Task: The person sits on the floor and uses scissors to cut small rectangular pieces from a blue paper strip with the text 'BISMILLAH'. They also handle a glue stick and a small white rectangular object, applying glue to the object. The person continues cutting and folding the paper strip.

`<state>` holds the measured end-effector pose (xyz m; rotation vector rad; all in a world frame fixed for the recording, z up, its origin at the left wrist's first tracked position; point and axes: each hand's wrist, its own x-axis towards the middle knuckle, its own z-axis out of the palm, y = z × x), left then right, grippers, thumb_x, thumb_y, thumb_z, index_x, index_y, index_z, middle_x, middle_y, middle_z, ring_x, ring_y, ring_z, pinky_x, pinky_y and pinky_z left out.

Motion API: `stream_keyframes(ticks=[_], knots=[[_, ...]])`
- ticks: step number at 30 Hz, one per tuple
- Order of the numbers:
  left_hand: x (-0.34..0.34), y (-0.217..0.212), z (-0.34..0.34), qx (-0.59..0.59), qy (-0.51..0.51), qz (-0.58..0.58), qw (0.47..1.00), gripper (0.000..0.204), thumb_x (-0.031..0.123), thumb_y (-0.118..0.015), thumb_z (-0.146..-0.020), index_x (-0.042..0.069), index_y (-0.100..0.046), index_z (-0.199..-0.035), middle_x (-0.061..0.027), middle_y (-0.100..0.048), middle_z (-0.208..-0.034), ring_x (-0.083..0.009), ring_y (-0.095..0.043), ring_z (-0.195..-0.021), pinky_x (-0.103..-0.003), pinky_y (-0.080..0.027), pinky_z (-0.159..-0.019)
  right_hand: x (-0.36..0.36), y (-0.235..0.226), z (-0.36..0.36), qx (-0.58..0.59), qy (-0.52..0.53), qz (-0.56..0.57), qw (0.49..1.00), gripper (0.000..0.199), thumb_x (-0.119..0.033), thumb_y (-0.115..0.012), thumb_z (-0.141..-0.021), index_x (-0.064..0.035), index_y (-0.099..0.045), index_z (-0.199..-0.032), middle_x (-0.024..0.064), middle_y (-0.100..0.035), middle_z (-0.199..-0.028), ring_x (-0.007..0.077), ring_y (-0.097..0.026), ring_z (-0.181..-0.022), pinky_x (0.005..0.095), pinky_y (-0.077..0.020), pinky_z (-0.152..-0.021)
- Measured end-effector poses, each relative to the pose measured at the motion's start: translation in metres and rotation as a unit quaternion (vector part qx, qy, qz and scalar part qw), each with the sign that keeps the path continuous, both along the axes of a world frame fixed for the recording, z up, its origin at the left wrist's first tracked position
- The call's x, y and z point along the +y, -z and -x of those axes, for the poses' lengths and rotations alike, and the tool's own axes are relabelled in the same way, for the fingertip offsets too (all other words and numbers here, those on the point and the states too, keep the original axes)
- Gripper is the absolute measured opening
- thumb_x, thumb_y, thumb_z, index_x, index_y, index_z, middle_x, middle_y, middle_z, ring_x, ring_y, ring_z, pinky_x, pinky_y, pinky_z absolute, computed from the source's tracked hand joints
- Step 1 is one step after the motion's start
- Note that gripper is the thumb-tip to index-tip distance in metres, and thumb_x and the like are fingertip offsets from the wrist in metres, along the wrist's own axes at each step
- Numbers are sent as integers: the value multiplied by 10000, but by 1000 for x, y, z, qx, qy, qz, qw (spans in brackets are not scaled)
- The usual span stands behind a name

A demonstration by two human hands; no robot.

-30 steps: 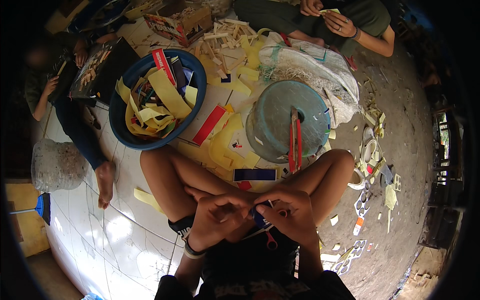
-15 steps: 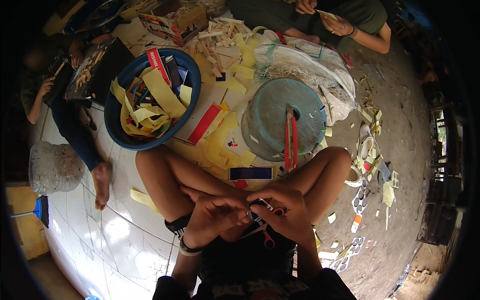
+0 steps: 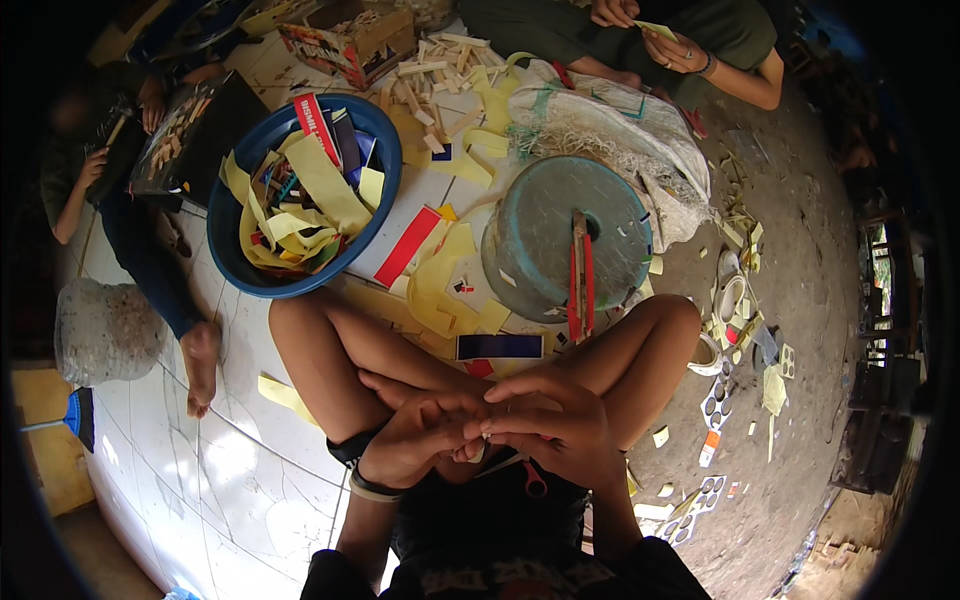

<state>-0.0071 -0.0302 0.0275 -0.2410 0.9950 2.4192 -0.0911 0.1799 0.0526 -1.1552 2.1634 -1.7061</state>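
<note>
Blue basin on the floor, heaped with yellow strips and coloured card. Open cardboard box beyond, small wood pieces inside. Left hand and right hand curl together over the lap, pinching something small and pale (too hidden to name). Red-handled scissors peek out beneath the right hand.

I sit on the floor of a makeshift craft workshop: around the upturned blue-green tub lie yellow paper strips, a blue basin of offcuts, and co-workers cutting beyond it.
</note>
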Motion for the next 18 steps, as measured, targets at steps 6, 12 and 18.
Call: stream_keyframes(ticks=[6, 12, 18], knots=[[-5, 10, -4, -65, 28, -95, 993, 215, 180, -672, -1010, -2, -640, -1121, -40, -646, -899, -99, -595, -812, -228, -474, -740, 2, -2, 4, 72, -15, 26, 997, 267, -91, -873, -709, -112, -798, -964, 69, -718, -1099, 238, -710, -919, 366, -550, -739], [-47, 25, -31, -45, -206, 191, 959, 131, 117, -625, -988, 7, -630, -1059, -52, -663, -922, -125, -605, -819, -255, -486, -750, 29, -8, 13, 50, 56, 94, 993, 215, -14, -852, -727, -47, -769, -922, 107, -722, -996, 232, -707, -921, 375, -560, -765], [-137, 19, -101, -81, -403, 337, 847, 157, 188, -613, -1017, 33, -633, -1028, -17, -595, -861, -93, -530, -767, -238, -430, -725, 52, -4, 22, -27, 364, 120, 923, 175, -160, -645, -1011, 7, -601, -982, 54, -631, -916, 135, -578, -887, 257, -441, -824]])
